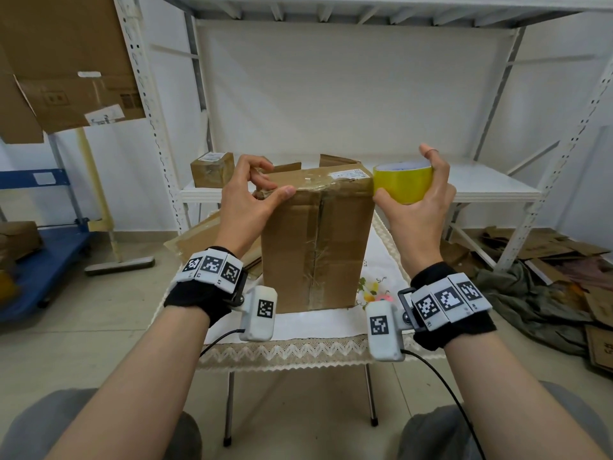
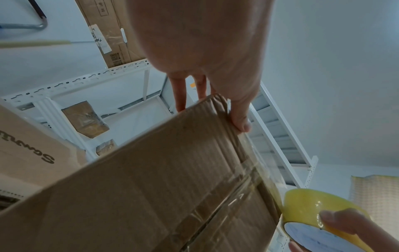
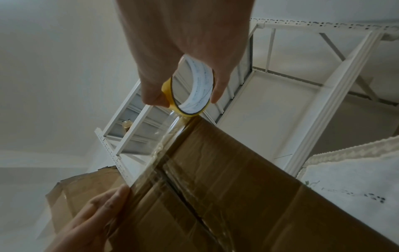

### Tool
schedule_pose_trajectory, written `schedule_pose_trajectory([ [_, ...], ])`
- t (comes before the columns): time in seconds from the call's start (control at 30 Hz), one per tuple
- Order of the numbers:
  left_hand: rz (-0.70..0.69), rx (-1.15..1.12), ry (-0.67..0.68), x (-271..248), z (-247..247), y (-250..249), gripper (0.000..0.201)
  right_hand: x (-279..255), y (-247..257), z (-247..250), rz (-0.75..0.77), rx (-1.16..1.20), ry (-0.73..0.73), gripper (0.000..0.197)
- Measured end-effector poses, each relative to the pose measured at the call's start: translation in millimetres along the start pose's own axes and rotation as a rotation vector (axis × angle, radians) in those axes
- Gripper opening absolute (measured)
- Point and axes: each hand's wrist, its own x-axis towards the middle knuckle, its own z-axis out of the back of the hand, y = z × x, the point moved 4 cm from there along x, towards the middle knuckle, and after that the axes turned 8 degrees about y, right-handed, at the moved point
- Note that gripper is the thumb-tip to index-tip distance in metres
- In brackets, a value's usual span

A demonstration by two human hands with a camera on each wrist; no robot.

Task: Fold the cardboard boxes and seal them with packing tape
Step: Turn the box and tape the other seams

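Note:
A tall brown cardboard box (image 1: 315,247) stands upright on a small cloth-covered table (image 1: 298,350). Old tape runs down its front seam. My left hand (image 1: 273,184) pinches the box's top left corner, thumb on the front edge and fingers curled over the top. My right hand (image 1: 411,175) grips a yellow tape roll (image 1: 398,185) at the box's top right corner. A clear strip of tape (image 3: 159,153) stretches from the roll (image 3: 194,95) along the top front edge to my left thumb (image 3: 97,213). The left wrist view shows the box (image 2: 151,196) and the roll (image 2: 306,204).
A white metal shelf unit (image 1: 481,187) stands right behind the table, with a small taped box (image 1: 212,174) on it. Flattened cardboard (image 1: 547,250) and a cloth lie on the floor at right. A blue cart (image 1: 43,260) is at left. More flat cardboard (image 1: 199,237) lies left of the box.

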Motion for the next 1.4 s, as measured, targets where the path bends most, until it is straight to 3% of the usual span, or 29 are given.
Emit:
schedule_pose_trajectory([
  [0.5, -0.012, -0.023, -0.008, -4.3, -2.0, -1.2, 0.041, 14.5, -1.0, -3.5, -0.048, -0.109, -0.022, 0.076],
  [0.73, -0.006, -0.038, -0.012, -7.2, -0.7, -2.3, 0.042, 13.9, -6.7, -4.9, -0.027, -0.161, -0.099, 0.081],
  [0.87, -0.003, -0.04, -0.007, -6.9, -0.4, -2.1, 0.042, 16.9, -4.2, -3.0, -0.001, -0.46, -0.155, 0.079],
  [1.13, 0.002, -0.052, -0.015, -6.6, -2.4, -2.2, 0.044, 23.1, -4.8, -11.0, 0.019, -0.571, -0.034, 0.054],
  [1.4, 0.022, -0.043, -0.119, -4.2, -6.7, -1.4, 0.034, 37.4, 8.4, -17.5, -0.035, -0.709, 0.025, 0.047],
])
